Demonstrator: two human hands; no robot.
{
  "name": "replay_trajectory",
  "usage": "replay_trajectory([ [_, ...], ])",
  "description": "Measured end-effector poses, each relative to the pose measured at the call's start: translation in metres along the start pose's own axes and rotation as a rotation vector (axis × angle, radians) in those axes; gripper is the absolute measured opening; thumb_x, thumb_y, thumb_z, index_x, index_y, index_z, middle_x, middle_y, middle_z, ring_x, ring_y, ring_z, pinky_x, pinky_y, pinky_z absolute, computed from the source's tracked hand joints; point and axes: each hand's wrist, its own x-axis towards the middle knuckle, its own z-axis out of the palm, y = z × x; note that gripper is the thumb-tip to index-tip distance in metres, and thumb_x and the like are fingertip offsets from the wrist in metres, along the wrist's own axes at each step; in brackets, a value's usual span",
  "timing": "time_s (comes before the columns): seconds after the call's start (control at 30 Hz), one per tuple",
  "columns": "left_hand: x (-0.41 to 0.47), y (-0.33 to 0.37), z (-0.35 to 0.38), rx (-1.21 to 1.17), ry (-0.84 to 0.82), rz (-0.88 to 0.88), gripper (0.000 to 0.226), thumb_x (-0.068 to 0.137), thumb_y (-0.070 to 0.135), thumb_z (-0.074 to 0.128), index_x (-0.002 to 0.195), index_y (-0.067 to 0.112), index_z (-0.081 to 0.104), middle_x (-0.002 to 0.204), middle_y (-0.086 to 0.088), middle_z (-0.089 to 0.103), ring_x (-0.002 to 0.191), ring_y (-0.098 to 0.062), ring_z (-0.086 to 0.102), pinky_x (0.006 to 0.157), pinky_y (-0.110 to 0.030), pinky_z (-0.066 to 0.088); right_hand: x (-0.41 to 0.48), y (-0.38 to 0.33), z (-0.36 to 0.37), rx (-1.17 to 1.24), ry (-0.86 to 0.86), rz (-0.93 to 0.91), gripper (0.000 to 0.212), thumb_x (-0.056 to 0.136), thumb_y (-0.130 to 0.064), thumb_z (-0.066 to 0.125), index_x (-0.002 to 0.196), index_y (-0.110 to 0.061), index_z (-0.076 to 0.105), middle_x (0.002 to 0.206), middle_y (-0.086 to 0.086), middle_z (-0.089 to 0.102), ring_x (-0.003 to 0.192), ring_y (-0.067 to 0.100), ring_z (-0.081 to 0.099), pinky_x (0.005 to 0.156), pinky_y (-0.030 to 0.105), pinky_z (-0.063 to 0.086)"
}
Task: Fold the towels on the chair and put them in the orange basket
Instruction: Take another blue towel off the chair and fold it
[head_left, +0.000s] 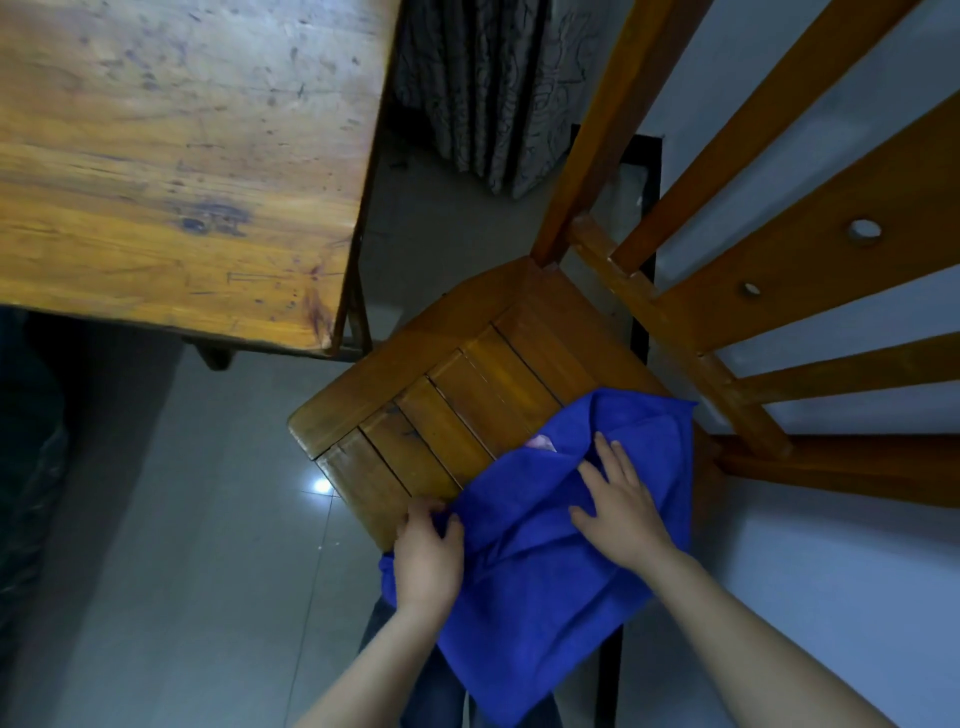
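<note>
Head view | left hand (428, 556) pinches blue towel (545, 603) edge | right hand (621, 514) spread flat on towel — over chair seat (467, 384)

Left hand (427, 558) pinches the rumpled blue cloth towel (540, 587) on the slatted wooden chair (441, 410); right hand (621, 512) presses flat on it.

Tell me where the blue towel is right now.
Lower right of the head view: the blue towel drapes over the near edge of the chair seat, left hand gripping its left edge, right hand flat on top.
</note>
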Motion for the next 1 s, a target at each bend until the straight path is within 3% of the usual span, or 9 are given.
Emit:
replay_trajectory([
  [0.1, 0.005, 0.018, -0.004, -0.177, -0.087, -0.198, 0.024, 0.088, 0.022, 0.059, 0.108, 0.014, 0.048, 0.092, -0.002, 0.053, 0.087, -0.021, 0.051, 0.075, -0.031, 0.044, -0.001, 0.005, -0.007, 0.094, -0.019, -0.023, 0.061, 0.095, -0.029, 0.048, 0.147, -0.025, 0.017, 0.157, -0.003, -0.011, 0.144, 0.017, -0.010, 0.117, 0.036, 0.011],
  [0.2, 0.009, 0.037, -0.011, -0.288, -0.172, -0.317, 0.013, 0.085, 0.022, 0.065, 0.083, 0.011, 0.057, 0.078, 0.000, 0.057, 0.070, -0.016, 0.052, 0.058, -0.025, 0.041, -0.001, 0.010, -0.011, 0.069, -0.065, -0.048, 0.064, 0.095, -0.028, 0.047, 0.149, -0.025, 0.012, 0.157, -0.002, -0.014, 0.144, 0.016, -0.011, 0.117, 0.033, 0.008],
  [0.27, 0.010, 0.046, -0.017, -0.381, -0.086, -0.255, 0.005, 0.087, 0.012, 0.061, 0.083, 0.013, 0.064, 0.078, 0.003, 0.059, 0.070, -0.012, 0.052, 0.059, -0.020, 0.042, 0.000, 0.013, -0.012, 0.021, -0.096, -0.051, 0.065, 0.095, -0.029, 0.047, 0.149, -0.024, 0.011, 0.156, -0.003, -0.016, 0.144, 0.015, -0.013, 0.118, 0.033, 0.009],
  [0.33, 0.012, 0.048, -0.025, -0.424, 0.081, -0.071, 0.018, 0.089, 0.003, 0.054, 0.084, 0.015, 0.066, 0.082, 0.010, 0.055, 0.077, -0.012, 0.051, 0.069, -0.021, 0.043, 0.001, 0.014, -0.014, 0.013, -0.119, -0.047, 0.066, 0.095, -0.029, 0.047, 0.149, -0.024, 0.010, 0.156, -0.004, -0.017, 0.144, 0.014, -0.014, 0.118, 0.033, 0.009],
  [0.5, 0.023, 0.023, -0.036, 0.058, 0.330, 0.437, 0.039, 0.082, -0.005, 0.042, 0.109, 0.007, 0.068, 0.118, -0.012, 0.051, 0.113, -0.038, 0.045, 0.096, -0.044, 0.040, 0.001, 0.012, -0.016, 0.010, -0.158, -0.032, 0.068, 0.094, -0.029, 0.047, 0.150, -0.025, 0.008, 0.155, -0.006, -0.020, 0.143, 0.013, -0.016, 0.117, 0.034, 0.011],
  [0.63, 0.026, 0.010, -0.032, 0.329, 0.112, 0.263, 0.059, 0.089, 0.012, 0.052, 0.144, 0.022, 0.032, 0.153, -0.014, 0.012, 0.136, -0.036, 0.018, 0.108, -0.048, 0.027, 0.003, 0.011, -0.020, -0.022, -0.204, -0.022, 0.072, 0.093, -0.032, 0.049, 0.150, -0.026, 0.005, 0.154, -0.006, -0.023, 0.143, 0.014, -0.018, 0.117, 0.037, 0.013],
  [0.77, 0.024, -0.006, -0.032, 0.458, -0.029, 0.244, 0.056, 0.091, 0.023, 0.052, 0.143, 0.019, 0.031, 0.147, -0.011, 0.031, 0.131, -0.031, 0.033, 0.102, -0.042, 0.034, 0.001, 0.009, -0.025, -0.041, -0.207, -0.031, 0.069, 0.094, -0.033, 0.048, 0.150, -0.026, 0.009, 0.156, -0.004, -0.020, 0.144, 0.016, -0.013, 0.117, 0.039, 0.014],
  [0.87, 0.028, -0.011, -0.035, 0.454, -0.179, 0.151, 0.061, 0.091, 0.025, 0.053, 0.145, 0.019, 0.025, 0.146, -0.010, 0.033, 0.125, -0.031, 0.044, 0.098, -0.041, 0.042, -0.004, 0.016, -0.030, -0.151, 0.003, -0.067, 0.059, 0.096, -0.029, 0.044, 0.149, -0.024, 0.018, 0.158, -0.001, -0.008, 0.145, 0.018, 0.000, 0.115, 0.035, 0.013],
  [1.0, 0.037, -0.012, -0.040, 0.681, -0.085, 0.264, 0.059, 0.092, 0.029, 0.050, 0.145, 0.019, 0.026, 0.148, -0.006, 0.030, 0.131, -0.027, 0.034, 0.102, -0.038, 0.034, -0.006, 0.031, -0.035, -0.214, 0.060, 0.000, 0.062, 0.096, -0.027, 0.044, 0.149, -0.024, 0.012, 0.158, 0.002, -0.004, 0.145, 0.021, 0.004, 0.115, 0.035, 0.017],
])
